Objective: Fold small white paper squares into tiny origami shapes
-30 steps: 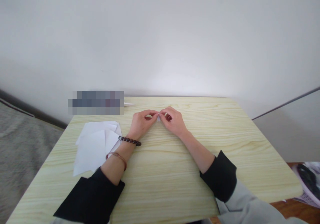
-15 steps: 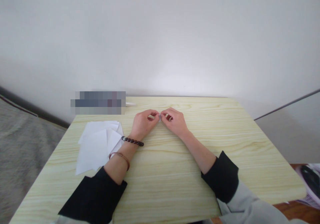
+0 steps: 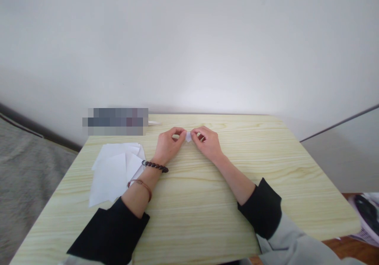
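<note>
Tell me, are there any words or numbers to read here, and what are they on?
No words or numbers can be read anywhere.
Small white paper, pinched between the left hand and the right hand: blank.
White sheets on the table: blank.
Pixelated patch at the table's far edge: blurred out, unreadable.
Purple thing at the lower right edge: too blurred to tell.

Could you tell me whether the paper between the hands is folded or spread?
Folded: a compact small white paper piece pinched between left hand and right hand.
</note>
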Motion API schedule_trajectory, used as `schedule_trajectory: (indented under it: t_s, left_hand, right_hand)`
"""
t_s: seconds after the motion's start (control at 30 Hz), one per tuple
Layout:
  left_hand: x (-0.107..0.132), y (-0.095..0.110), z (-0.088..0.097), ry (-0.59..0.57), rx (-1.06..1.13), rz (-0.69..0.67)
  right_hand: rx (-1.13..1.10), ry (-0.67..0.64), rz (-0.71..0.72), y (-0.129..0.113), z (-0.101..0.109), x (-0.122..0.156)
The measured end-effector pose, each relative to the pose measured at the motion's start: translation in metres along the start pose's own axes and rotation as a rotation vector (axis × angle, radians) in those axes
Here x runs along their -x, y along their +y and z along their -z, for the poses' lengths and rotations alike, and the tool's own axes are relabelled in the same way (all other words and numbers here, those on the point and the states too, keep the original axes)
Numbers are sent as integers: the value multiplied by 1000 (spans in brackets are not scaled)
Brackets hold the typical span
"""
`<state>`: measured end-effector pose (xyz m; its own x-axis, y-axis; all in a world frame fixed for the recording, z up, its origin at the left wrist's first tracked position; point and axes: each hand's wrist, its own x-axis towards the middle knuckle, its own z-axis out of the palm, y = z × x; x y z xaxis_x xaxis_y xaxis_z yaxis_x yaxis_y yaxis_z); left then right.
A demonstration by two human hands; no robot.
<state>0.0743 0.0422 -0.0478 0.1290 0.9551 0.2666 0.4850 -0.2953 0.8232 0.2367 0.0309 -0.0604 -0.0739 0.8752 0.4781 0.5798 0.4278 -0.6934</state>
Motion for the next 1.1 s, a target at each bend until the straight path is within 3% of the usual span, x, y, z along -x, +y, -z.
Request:
schedule_trajectory:
  t_s: [0.2,0.33,0.57,0.8,0.97,1.1]
  left_hand:
    - [1,4,0,-67,13,-22]
    - [0,2,0,-53,52,-24]
    - [-3,-6,-3,-22,332,94]
    - [-5,-1,-4,6,610,172]
    - [-6,-3,-6,-11,681,174]
    - [-5,-5,-7,-65,588,145]
  right_hand:
    - [-10,-4,83,1,-1,0]
    - [4,-2,93,0,0,1]
    - [-53,41,11,1,0,0]
    - [-230,10,-168,6,-5,0]
    - [-279,12,-189,8,-5,1]
    - [-217,24,-168,5,-3,1]
